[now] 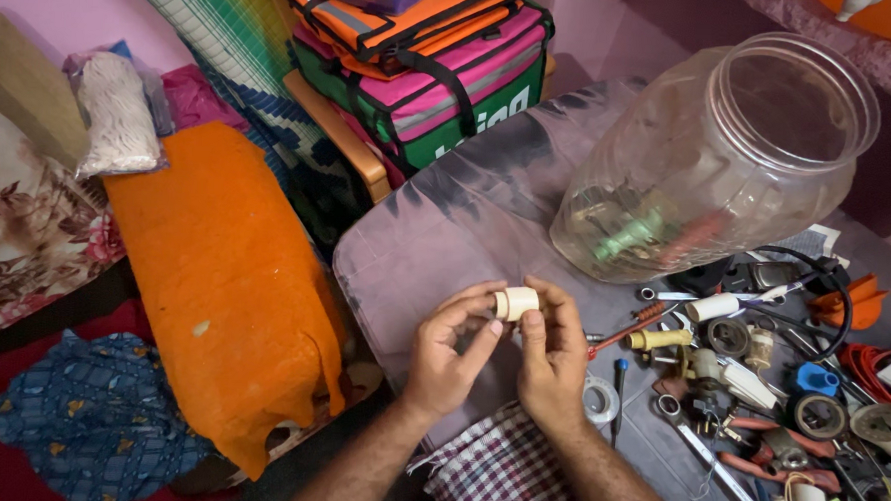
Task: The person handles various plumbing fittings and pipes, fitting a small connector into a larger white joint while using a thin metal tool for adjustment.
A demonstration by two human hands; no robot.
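A short cream plastic pipe fitting point(515, 303) is pinched between the fingertips of both hands, just above a covered table point(436, 240). My left hand point(448, 348) grips its left end with thumb and fingers. On the other side, my right hand point(553, 347) holds the fitting from the right and underneath. Right of the hands lies a pile of tools and small parts point(760, 395): screwdrivers, wrenches, pliers, tape rolls and more pipe fittings.
A large clear plastic jar point(715, 157) lies tilted on the table behind the pile. An orange-covered cushion point(219, 271) sits left of the table. Pink, green and orange bags point(429, 64) are stacked on a wooden chair behind. A checked cloth point(501, 473) lies at the near edge.
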